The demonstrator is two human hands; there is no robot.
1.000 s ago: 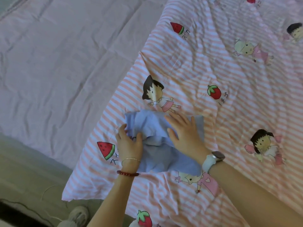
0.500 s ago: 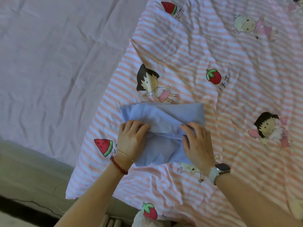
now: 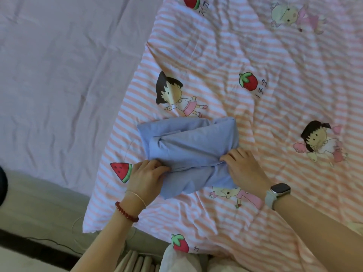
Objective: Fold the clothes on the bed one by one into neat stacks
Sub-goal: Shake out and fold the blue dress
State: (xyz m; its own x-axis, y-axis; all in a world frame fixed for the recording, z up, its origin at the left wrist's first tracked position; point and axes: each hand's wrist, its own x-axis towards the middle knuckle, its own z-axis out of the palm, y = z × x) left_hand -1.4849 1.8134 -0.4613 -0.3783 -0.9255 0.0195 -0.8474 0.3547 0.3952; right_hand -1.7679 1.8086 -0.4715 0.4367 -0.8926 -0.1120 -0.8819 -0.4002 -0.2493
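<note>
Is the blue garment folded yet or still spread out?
Folded, not yet tidy: the blue garment is doubled into a compact bundle on the striped sheet, layered edges showing. The left hand and right hand grip its near fold.

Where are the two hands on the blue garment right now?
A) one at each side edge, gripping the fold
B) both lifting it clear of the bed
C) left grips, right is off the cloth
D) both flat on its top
A: the left hand and right hand each grip a side edge of the blue garment, which lies on the striped sheet.
</note>
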